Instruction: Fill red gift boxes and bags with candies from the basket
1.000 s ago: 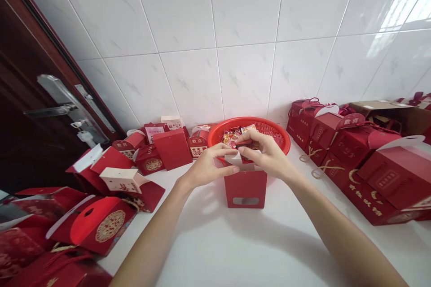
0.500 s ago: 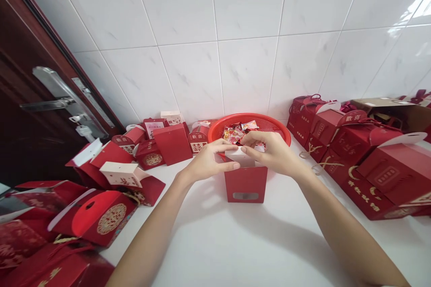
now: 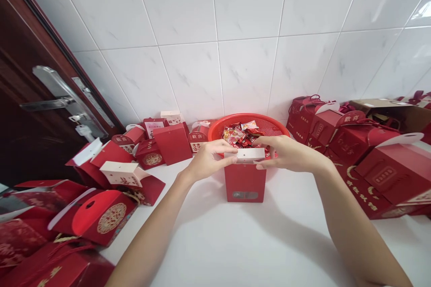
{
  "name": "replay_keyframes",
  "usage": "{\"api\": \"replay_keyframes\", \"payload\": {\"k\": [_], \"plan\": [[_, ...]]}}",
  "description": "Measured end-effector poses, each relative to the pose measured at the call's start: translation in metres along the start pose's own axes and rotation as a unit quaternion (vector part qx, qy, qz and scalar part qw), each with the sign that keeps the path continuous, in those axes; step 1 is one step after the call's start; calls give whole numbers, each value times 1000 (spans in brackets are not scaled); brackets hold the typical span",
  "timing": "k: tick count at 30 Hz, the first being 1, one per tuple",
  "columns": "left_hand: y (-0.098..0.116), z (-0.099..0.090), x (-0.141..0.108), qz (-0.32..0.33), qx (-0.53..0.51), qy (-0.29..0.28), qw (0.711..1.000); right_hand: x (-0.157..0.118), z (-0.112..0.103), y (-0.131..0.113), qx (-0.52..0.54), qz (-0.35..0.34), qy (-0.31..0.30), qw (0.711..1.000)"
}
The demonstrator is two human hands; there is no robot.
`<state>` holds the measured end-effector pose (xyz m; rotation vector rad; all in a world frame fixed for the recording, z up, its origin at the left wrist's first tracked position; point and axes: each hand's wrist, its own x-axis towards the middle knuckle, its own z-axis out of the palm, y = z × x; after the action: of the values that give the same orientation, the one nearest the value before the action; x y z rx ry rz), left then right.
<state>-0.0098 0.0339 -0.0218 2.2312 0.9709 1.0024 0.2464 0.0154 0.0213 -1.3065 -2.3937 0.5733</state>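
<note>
A red box [image 3: 245,184] with a small oval window stands upright on the white table. Its white top flap [image 3: 251,155] is folded over, lying nearly level. At the flap's left end my left hand [image 3: 212,157] pinches the edge between thumb and fingers. My right hand [image 3: 286,154] is at the right end, fingers curved behind the flap and thumb in front, with a gap between them. Behind the box is a red plastic basket [image 3: 215,129] of wrapped candies [image 3: 238,135], partly covered by the box and my right hand.
Red boxes [image 3: 111,217] crowd the left side, with more [image 3: 173,143] along the wall. Stacked red gift boxes [image 3: 387,175] and an open cardboard box [image 3: 384,103] are at the right. A dark door [image 3: 27,71] with a metal handle borders the far left.
The white flap has come down over the box's top. My right hand has shifted right and its fingers have spread. Something now shows through the window. My left hand has barely moved.
</note>
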Motion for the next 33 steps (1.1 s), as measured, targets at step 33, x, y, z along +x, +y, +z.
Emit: {"api": "replay_keyframes", "payload": {"k": [33], "plan": [[-1, -4, 3, 0, -5, -88, 996, 13, 19, -3, -122, -6, -7, 993]]}}
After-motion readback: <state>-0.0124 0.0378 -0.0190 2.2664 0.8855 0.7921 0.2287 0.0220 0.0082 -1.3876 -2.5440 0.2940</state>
